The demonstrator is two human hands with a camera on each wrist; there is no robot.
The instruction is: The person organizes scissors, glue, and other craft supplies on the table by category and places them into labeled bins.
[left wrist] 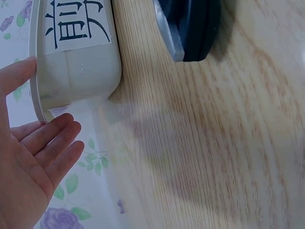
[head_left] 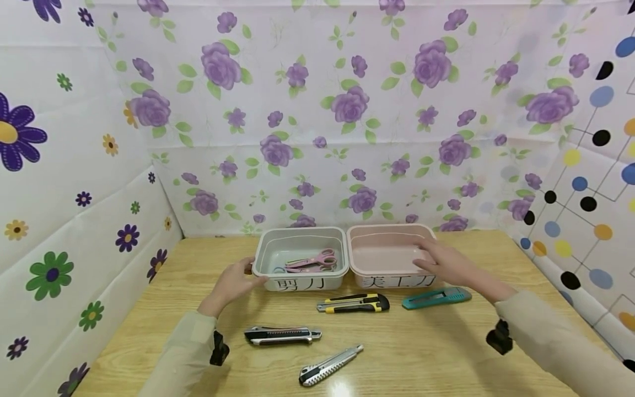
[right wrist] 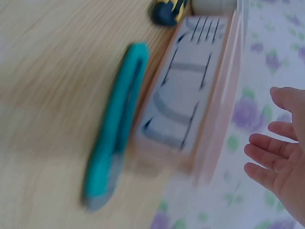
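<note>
My left hand (head_left: 236,283) is at the left end of a pale grey plastic basket (head_left: 302,231). In the left wrist view its thumb (left wrist: 21,74) is right at the rim and the other fingers extend loosely beside the basket's end. Pink-handled scissors (head_left: 317,260) lie inside that basket. Over the right side of a pink basket (head_left: 392,227), my right hand (head_left: 446,266) hovers with fingers spread and nothing in them. A teal utility knife (head_left: 436,298) lies just in front of the pink basket, below the right hand.
A yellow-and-black utility knife (head_left: 354,303) lies before the baskets. Closer to me are a black-and-silver utility knife (head_left: 283,335) and a silver one (head_left: 331,365). Patterned cloth (head_left: 317,182) walls the wooden table (head_left: 397,358) at back and sides. Both baskets have black-lettered front labels.
</note>
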